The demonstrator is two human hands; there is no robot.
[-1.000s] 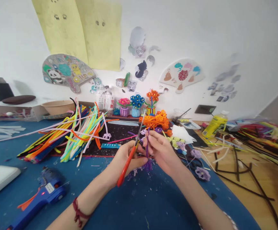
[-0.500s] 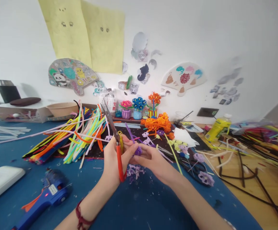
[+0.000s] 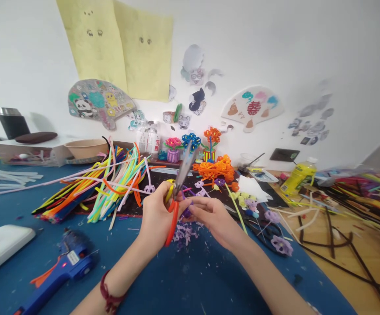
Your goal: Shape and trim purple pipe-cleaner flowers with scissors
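Over the blue mat my left hand [image 3: 155, 216] is closed around a pair of scissors [image 3: 173, 221] with orange and yellow handles. The blades point up and away, slightly blurred. My right hand [image 3: 214, 218] is closed, its fingertips pinching a purple pipe cleaner [image 3: 186, 211] beside the left fingertips. Fingers cover much of that piece, so its full shape is hidden. Directly below, a small pile of light purple trimmings [image 3: 183, 236] lies on the mat. Finished lilac pipe-cleaner flowers [image 3: 281, 245] rest right of my right hand.
A blue glue gun [image 3: 68, 267] lies at left near a white case [image 3: 4, 249]. Bundled coloured pipe cleaners [image 3: 111, 188] sprawl behind it. Potted flowers [image 3: 191, 148] and orange pipe-cleaner pieces [image 3: 214, 168] stand at the back. A yellow bottle [image 3: 298, 177] is at right.
The scissors have swung in my left hand, their blades now leaning right instead of left. Both hands stay together at the purple pipe cleaner, whose raised end no longer shows clearly.
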